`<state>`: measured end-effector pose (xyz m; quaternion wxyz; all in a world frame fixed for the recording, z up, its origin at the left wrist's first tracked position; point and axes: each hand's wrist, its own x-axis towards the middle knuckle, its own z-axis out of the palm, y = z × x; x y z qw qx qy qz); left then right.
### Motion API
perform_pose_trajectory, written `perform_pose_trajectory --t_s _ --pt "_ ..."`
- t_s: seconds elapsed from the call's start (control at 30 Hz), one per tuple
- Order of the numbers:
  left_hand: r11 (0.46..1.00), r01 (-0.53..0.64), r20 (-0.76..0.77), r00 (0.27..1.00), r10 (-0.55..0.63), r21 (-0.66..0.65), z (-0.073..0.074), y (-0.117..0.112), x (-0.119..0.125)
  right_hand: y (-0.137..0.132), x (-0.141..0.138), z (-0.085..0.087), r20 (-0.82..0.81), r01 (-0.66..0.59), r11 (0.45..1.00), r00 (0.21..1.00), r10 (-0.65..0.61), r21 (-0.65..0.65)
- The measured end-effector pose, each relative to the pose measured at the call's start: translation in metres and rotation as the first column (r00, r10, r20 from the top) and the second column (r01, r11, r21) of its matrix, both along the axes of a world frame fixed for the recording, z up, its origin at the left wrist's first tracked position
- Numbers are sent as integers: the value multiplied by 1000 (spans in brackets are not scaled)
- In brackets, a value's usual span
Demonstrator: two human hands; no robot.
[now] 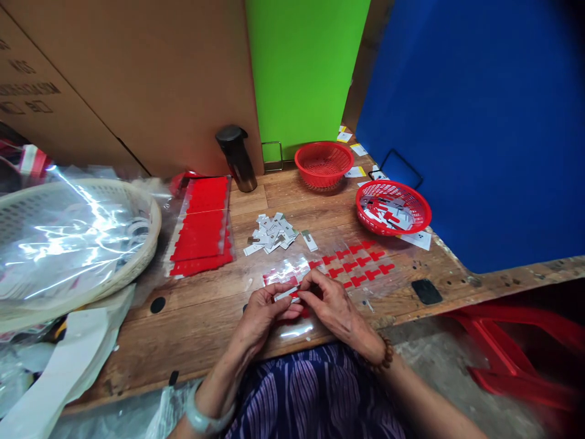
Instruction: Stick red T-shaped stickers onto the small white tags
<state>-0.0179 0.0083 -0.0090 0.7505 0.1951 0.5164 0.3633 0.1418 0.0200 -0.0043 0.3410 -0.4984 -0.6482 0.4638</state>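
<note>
Between my two hands, just above the table's front part, is a small white strip-shaped piece (286,294). My left hand (265,309) grips its left part between thumb and fingers. At its right end, my right hand (326,299) pinches with thumb and forefinger; a bit of red shows there, partly hidden by the fingers. Beneath and beyond the hands lies a clear sheet with rows of red T-shaped stickers (350,266). A loose pile of similar white pieces (273,233) lies behind it, with one single piece (309,240) to the pile's right.
At right, a red basket (423,221) holds white and red pieces; another red basket (324,146) stands behind. Red sticker sheets (200,219) are stacked left, near a dark bottle (237,160). A large cream basket (153,238) with plastic bags fills the far left. Blue panel (493,134) borders the right.
</note>
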Motion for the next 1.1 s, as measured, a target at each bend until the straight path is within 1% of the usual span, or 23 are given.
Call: perform_pose_trajectory --t_s 0.2,0.33,0.43,0.63,0.77,0.83,1.1 --pt "992 6 -140 990 12 127 -4 -2 1 -3 -3 2 -18 69 994 997 -70 -82" --pt "988 9 -181 983 19 157 -5 -2 1 -6 -6 3 -5 112 989 994 -113 -97" --pt "988 14 -191 982 16 157 -6 0 1 -8 -7 5 12 128 988 992 -128 -82" --pt "990 24 -170 986 0 140 -4 1 2 -5 -5 5 28 133 991 991 -134 24" --pt "993 32 -178 984 -11 113 0 0 2 0 -3 0 0 94 996 996 -94 -7" --pt "995 31 -168 986 -14 100 0 1 2 1 -2 -2 -5 83 997 997 -83 -1" --pt "997 18 -117 993 -9 71 -6 2 0 3 -2 -3 81 66 997 994 -69 47"
